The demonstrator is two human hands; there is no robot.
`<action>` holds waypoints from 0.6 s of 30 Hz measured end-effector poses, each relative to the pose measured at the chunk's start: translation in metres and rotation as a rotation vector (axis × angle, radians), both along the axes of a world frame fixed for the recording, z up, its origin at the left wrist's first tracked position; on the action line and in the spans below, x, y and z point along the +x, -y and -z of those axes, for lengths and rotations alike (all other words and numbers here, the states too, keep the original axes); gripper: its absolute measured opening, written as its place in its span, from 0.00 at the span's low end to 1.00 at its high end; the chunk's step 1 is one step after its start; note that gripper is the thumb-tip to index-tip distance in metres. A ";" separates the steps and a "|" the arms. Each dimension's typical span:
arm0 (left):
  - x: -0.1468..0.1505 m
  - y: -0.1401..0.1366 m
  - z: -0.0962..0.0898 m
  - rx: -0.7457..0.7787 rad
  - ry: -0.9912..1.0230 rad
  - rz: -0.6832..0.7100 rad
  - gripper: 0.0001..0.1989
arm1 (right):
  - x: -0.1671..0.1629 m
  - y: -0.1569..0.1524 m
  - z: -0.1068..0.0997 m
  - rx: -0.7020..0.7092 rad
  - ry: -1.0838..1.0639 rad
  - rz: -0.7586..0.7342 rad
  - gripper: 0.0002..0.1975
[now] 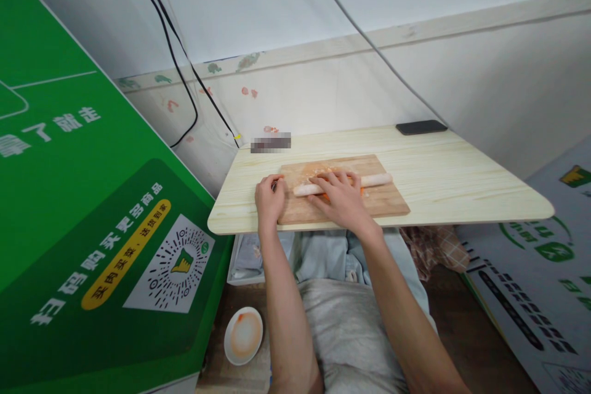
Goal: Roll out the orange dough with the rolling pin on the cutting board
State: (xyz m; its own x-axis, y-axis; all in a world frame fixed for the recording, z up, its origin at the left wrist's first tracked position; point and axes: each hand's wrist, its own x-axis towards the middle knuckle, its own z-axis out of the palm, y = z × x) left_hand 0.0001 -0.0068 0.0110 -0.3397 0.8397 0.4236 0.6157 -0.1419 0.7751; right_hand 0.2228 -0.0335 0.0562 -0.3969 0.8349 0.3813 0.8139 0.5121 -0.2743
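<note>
A wooden cutting board lies near the front edge of the table. My right hand rests across a pale rolling pin, its fingers over the far side and its thumb on the near side. Bits of something orange show beneath the pin and hand; most of it is covered. Pale crumbs and an orange smear mark the board around it. At the board's left edge, my left hand is closed with curled fingers, against the board. Whether anything small sits within those fingers cannot be made out.
A black phone lies at the table's back right. A blurred-out dark item is at the back left. Below left stands a white bowl with orange residue. Green panels flank the left; cables hang along the wall.
</note>
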 end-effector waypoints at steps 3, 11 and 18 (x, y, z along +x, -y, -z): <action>-0.001 0.000 0.000 0.002 0.002 0.007 0.12 | 0.000 0.000 -0.001 0.007 0.008 0.005 0.21; -0.002 -0.003 0.004 -0.012 0.014 0.005 0.12 | -0.001 -0.002 0.003 0.030 0.022 0.014 0.21; -0.001 -0.002 0.004 0.013 0.028 0.005 0.12 | -0.002 -0.002 0.002 0.019 0.019 0.020 0.20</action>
